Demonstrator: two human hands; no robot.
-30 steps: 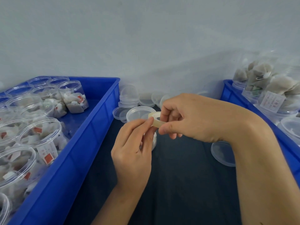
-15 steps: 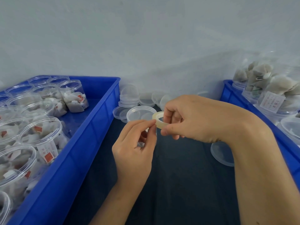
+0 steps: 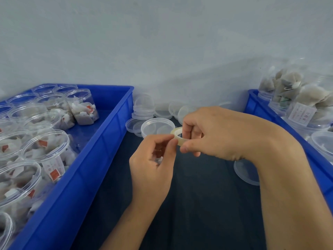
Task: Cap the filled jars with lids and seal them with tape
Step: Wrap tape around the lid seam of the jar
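My right hand (image 3: 216, 134) grips a small roll of clear tape (image 3: 177, 137) above the dark table. My left hand (image 3: 153, 163) pinches at the roll's edge with thumb and fingertips, where the tape end is; the end itself is too thin to see. Just behind the hands stands a capped clear jar (image 3: 156, 128), mostly hidden by my left hand. Filled jars without lids (image 3: 46, 148) stand packed in the blue crate (image 3: 86, 170) on the left.
Loose clear lids (image 3: 144, 110) are stacked and scattered along the back wall. One lid (image 3: 246, 171) lies on the table under my right wrist. A second blue crate (image 3: 270, 112) on the right holds capped jars of tea bags (image 3: 302, 109).
Both hands have stayed in place over the table. My left fingertips have shifted slightly along the roll's edge, picking at it.
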